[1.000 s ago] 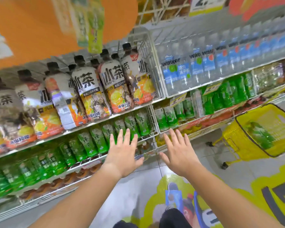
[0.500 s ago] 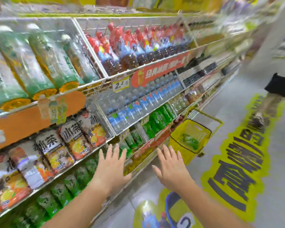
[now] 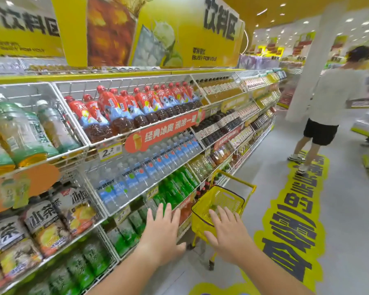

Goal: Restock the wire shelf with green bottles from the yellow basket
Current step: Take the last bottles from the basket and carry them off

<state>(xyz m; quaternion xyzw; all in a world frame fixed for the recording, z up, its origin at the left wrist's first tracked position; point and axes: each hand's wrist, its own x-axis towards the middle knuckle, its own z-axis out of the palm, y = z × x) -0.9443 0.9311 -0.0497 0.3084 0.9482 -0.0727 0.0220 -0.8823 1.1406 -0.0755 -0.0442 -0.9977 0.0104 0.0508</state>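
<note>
The yellow basket (image 3: pixel 232 198) stands on wheels on the floor beside the shelving, its handle raised. A green bottle (image 3: pixel 213 207) shows faintly inside it. My right hand (image 3: pixel 227 233) hovers open in front of the basket's near rim, palm down. My left hand (image 3: pixel 161 233) is open too, fingers spread, in front of the low wire shelf (image 3: pixel 115 254) that holds rows of green bottles (image 3: pixel 124 235). More green bottles (image 3: pixel 177 186) fill the section to the right. Neither hand holds anything.
Wire shelves of drinks run along the left: red-capped tea (image 3: pixel 136 109), water bottles (image 3: pixel 149 171), lemon tea (image 3: pixel 51 222). A person (image 3: pixel 326 116) in a white shirt and black shorts walks down the aisle at right. Yellow floor graphics (image 3: pixel 294 220) mark the grey floor.
My view has swung up and to the right along the aisle. The basket now lies just beyond my right hand. Both hands stay open and empty. A person has come into view.
</note>
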